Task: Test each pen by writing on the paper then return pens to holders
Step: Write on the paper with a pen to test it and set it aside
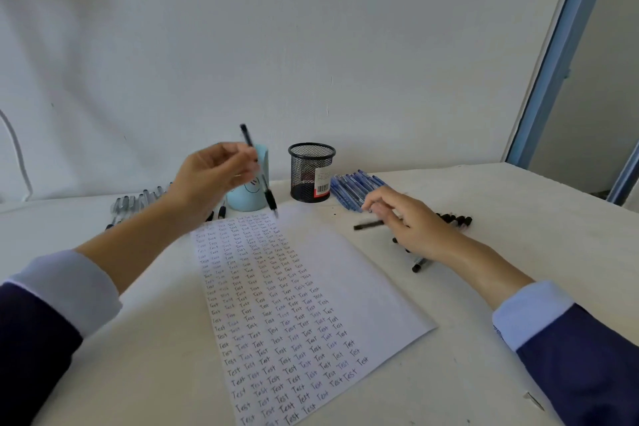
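A white paper (332,280) covered in rows of the word "Test" lies in the middle of the table. My left hand (211,180) holds a black pen (268,195) above the paper's top edge, tip pointing down, in front of the light blue holder (263,156). My right hand (404,214) pinches a black pen cap (367,225) just off the paper's right side. A black mesh holder (311,171) stands behind the paper.
Several blue pens (356,187) lie right of the mesh holder. Black pens (456,220) lie behind and under my right hand. Clear pens (138,202) lie at the back left. A wall runs along the table's far edge.
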A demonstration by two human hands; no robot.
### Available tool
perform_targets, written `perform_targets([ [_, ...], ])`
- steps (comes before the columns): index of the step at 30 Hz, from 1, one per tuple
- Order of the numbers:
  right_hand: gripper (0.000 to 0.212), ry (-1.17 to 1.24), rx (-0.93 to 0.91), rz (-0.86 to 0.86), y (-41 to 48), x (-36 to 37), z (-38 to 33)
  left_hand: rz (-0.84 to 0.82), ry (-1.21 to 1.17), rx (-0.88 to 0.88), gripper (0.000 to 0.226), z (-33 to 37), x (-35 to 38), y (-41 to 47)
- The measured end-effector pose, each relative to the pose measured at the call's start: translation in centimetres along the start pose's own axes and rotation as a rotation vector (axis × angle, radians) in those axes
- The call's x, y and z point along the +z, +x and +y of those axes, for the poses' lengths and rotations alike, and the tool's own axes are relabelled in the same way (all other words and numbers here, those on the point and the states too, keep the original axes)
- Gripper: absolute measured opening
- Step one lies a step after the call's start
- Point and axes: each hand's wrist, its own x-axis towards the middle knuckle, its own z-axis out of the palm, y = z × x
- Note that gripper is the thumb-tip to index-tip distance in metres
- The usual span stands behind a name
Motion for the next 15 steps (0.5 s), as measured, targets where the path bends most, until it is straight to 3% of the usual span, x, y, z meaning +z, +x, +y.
perform_targets([
  [3, 0.012, -0.013, 0.029, -0.101, 0.2, 1.5, 0.3, 0.163, -0.051, -0.024, 0.015, 0.6, -2.0, 1.0],
  [5, 0.021, 0.005, 0.008, -0.118, 0.3, 2.2, 0.3, 0.293, 0.073, 0.011, 0.023, 0.8, -3.5, 1.8],
  [7, 0.017, -0.003, 0.01, -0.155, 0.4, 1.9, 0.3, 0.378, 0.26, 0.045, 0.035, 0.9, -4.9, 2.5],
  [10, 0.021, 0.001, 0.046, -0.236, 0.3, 0.9, 0.4, 0.341, 0.542, -0.021, 0.049, 0.2, -6.4, 3.5],
  [13, 0.028, -0.124, 0.031, -0.26, 0.2, 0.5, 0.8, 0.264, 0.887, -0.066, 0.039, -1.4, -6.6, 4.9],
  [15, 0.022, -0.134, 0.024, -0.258, 0.2, 0.5, 1.1, 0.251, 1.084, -0.034, 0.038, -2.3, -6.4, 6.1],
])
